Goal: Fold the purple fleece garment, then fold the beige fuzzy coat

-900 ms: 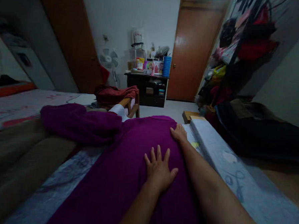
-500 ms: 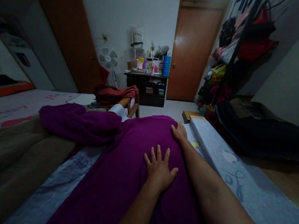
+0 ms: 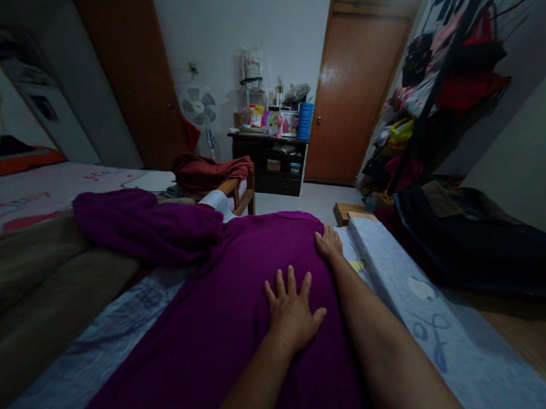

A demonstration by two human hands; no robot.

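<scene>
A purple long-sleeved garment (image 3: 193, 334) is spread over the bed, its neckline at the far end. One of its sleeves (image 3: 148, 225) reaches out to the left in loose folds. Flat on the middle of the cloth lies my left hand (image 3: 292, 312), fingers spread and the palm down. Farther off, my right hand (image 3: 330, 243) rests at the garment's right edge near the shoulder, its thumb apart from the fingers. No grip on the fabric shows in either hand. The other sleeve is not visible.
Brown thick fabric (image 3: 43, 296) lies left of the garment. To the right are a pale printed mattress edge (image 3: 414, 309) and a dark clothes pile (image 3: 477, 239). Beyond the bed stand a wooden chair with red cloth (image 3: 213, 171), a fan (image 3: 199, 106) and a dark cabinet (image 3: 245, 160).
</scene>
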